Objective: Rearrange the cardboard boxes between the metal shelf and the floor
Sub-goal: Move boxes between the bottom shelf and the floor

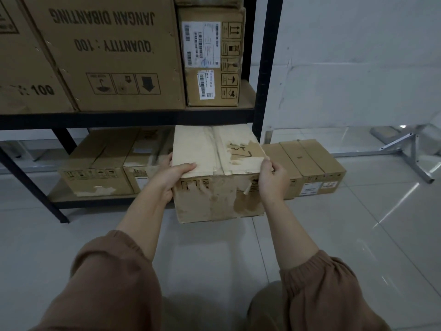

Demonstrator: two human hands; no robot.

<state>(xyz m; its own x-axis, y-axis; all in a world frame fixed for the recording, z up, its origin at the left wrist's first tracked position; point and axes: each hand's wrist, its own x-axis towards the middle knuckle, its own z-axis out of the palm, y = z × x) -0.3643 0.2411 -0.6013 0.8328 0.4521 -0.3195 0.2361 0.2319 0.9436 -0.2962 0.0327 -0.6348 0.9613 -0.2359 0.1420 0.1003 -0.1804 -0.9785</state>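
1. The left hand (167, 179) and right hand (272, 179) are clamped on opposite sides of a worn box (214, 173), thumbs over its top edge and fingers down its flanks.
2. The box sits between the hands, partly under the shelf's (126, 117) upper beam and jutting out past the lowest board; its near bottom edge hangs over the floor (214, 247). Whether it is going in or coming out cannot be told.
3. Just left of the left hand, two boxes (95, 168) rest on the lowest board, which suggests that level is partly filled.
4. Just right of the right hand, outside the shelf post, a floor box (307, 166) sits on the tiles, touching or nearly touching the held one.
5. Above the hands, a big box (107, 51) and a labelled box (212, 60) fill the next level.
6. Judged from this, the task is midway: one box is in transit, and at least the floor box may remain to be dealt with.
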